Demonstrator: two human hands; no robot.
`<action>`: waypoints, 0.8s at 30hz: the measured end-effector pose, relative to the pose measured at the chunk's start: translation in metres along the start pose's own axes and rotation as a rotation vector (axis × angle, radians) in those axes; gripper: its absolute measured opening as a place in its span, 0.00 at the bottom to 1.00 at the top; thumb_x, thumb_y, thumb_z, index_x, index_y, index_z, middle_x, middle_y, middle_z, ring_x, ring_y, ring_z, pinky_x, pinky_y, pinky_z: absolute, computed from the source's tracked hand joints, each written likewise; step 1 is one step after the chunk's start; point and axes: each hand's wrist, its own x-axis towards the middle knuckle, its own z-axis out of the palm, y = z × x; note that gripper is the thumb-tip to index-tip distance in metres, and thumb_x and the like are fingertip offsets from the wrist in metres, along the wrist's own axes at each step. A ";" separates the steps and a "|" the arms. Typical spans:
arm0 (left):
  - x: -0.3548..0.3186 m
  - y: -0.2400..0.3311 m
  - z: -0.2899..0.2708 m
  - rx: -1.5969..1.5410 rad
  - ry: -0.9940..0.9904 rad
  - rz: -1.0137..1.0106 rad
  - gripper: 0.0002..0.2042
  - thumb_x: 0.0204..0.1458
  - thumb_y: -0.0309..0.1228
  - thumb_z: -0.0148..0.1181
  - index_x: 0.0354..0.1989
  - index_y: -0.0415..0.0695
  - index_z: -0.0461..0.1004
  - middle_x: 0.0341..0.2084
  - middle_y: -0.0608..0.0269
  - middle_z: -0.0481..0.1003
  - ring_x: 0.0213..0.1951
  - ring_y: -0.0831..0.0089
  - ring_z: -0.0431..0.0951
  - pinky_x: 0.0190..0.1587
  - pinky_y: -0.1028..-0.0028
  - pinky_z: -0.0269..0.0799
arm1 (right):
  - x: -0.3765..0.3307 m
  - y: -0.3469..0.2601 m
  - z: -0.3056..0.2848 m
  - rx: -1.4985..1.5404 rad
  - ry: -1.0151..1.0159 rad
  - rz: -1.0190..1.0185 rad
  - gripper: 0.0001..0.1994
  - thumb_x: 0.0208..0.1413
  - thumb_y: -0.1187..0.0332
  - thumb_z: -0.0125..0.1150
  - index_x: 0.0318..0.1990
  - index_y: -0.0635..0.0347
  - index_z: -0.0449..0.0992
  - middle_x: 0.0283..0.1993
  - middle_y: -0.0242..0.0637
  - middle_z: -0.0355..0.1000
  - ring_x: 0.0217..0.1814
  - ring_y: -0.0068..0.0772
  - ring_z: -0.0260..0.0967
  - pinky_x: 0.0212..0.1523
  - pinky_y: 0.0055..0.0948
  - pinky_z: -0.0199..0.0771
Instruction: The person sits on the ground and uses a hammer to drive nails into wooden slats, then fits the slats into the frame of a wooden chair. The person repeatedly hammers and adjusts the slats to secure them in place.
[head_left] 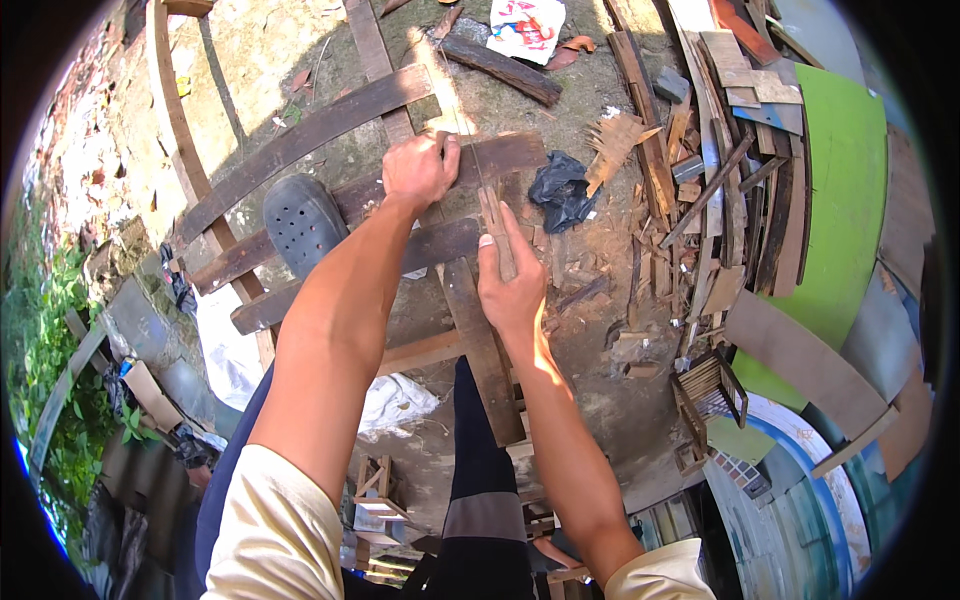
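While the left hand keeps its grip pressed together around the upper edge of a dark plank, fingers curled over the wood and the thumb on the near face, the right hand sits just below and to the right of it, its grip pinching a thin pale wood strip that stands almost upright against the planks. That strip rises from the right fingers up to the plank the left hand holds, touching it just beside the left thumb. The held plank is one of several dark slats nailed across a long upright board, which runs down from the grips toward the person's legs. To the left of the left forearm, a dark perforated clog rests on the slats. Right of the grips, near the plank's end, lies a crumpled black plastic bag. Farther right, well apart from both hands, a heap of broken wood scraps covers the dirt ground, and beyond it lies a bright green panel. Below the right elbow stands a small slatted wooden crate.
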 end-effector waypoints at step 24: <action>-0.023 -0.017 -0.022 0.039 -0.574 -0.171 0.48 0.51 0.51 0.69 0.74 0.61 0.42 0.75 0.41 0.33 0.75 0.35 0.24 0.67 0.26 0.28 | -0.025 -0.055 -0.039 0.100 -0.152 0.193 0.28 0.57 0.80 0.53 0.67 0.60 0.68 0.65 0.50 0.71 0.70 0.45 0.66 0.68 0.34 0.63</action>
